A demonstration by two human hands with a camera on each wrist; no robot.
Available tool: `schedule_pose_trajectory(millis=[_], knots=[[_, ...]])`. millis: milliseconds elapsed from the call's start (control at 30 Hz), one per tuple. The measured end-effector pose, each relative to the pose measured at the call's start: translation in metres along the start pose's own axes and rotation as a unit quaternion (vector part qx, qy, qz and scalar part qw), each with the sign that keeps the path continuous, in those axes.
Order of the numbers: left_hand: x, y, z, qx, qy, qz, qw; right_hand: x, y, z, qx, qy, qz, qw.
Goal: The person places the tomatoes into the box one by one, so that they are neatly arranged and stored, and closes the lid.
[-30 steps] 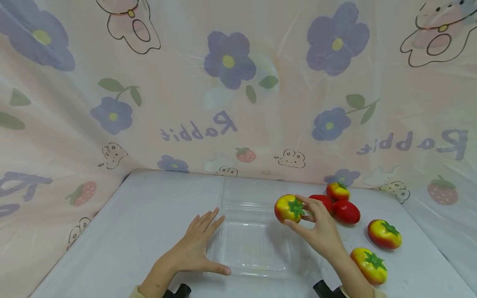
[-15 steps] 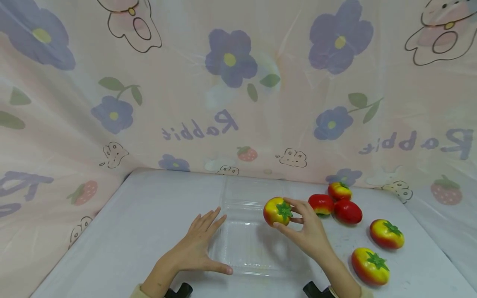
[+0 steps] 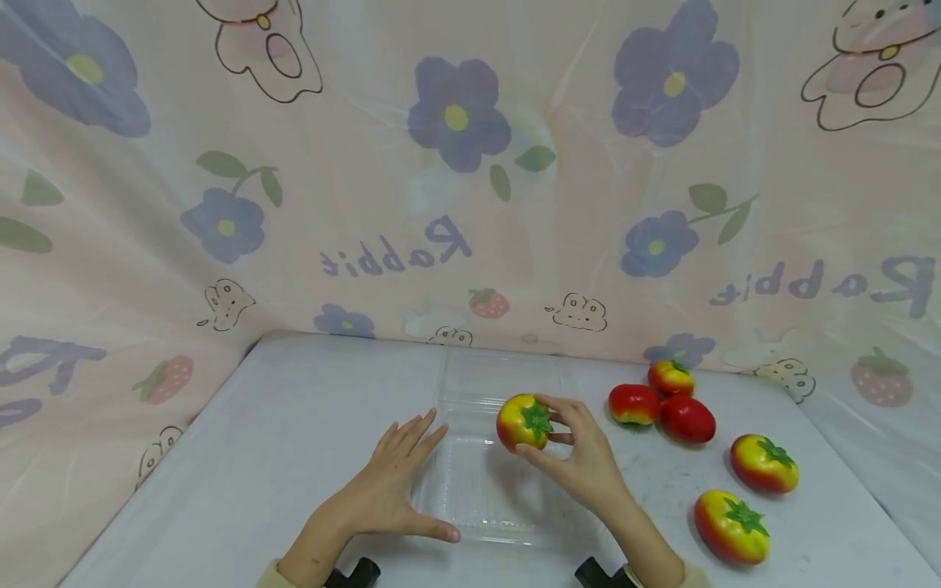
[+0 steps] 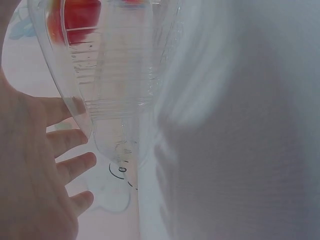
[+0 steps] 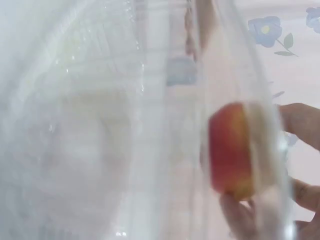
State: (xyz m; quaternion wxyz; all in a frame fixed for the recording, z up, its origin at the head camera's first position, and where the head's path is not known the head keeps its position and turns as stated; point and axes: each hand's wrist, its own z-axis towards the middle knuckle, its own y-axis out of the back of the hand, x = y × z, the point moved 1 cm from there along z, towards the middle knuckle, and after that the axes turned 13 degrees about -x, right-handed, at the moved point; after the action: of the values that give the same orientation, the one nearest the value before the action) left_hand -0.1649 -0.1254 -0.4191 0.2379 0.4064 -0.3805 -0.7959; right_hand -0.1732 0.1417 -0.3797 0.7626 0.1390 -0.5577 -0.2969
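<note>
In the head view a clear plastic box (image 3: 485, 527) lies with its lid part folded back on the table. My right hand (image 3: 584, 461) pinches a yellow-red toy fruit (image 3: 520, 423) with a green leafy top above the box. At the box's left side, my left hand (image 3: 390, 490) is spread with fingers straight and thumb apart. The left wrist view shows that hand (image 4: 40, 165) beside the clear box wall (image 4: 115, 107). Through the plastic in the right wrist view, the held fruit (image 5: 230, 150) appears between the fingers.
To the right, a red fruit (image 3: 634, 405), another red one (image 3: 688, 420) and a smaller yellow-red one (image 3: 671, 377) sit together. Two yellow-red fruits (image 3: 764, 464) (image 3: 732, 527) lie nearer the table's right edge. A patterned curtain (image 3: 353, 163) hangs behind the table.
My right hand has moved left with the fruit, from the box's right side to over its middle, uncovering the red fruit behind it. My left hand has hardly moved.
</note>
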Motion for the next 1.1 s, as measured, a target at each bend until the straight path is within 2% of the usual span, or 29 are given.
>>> schedule_pose_trajectory(millis=[200, 567, 1100], knots=[[0.000, -0.001, 0.001, 0.002, -0.001, -0.003, 1.0000, -0.002, -0.013, -0.002, 0.008, 0.020, 0.023, 0.9995], [0.001, -0.001, 0.003, 0.010, 0.003, 0.002, 0.9999, -0.001, -0.032, -0.002, 0.014, 0.047, 0.025, 0.9985], [0.000, -0.002, 0.002, 0.014, 0.009, -0.007, 0.9998, 0.001, -0.049, -0.004, 0.055, 0.053, 0.019, 0.9969]])
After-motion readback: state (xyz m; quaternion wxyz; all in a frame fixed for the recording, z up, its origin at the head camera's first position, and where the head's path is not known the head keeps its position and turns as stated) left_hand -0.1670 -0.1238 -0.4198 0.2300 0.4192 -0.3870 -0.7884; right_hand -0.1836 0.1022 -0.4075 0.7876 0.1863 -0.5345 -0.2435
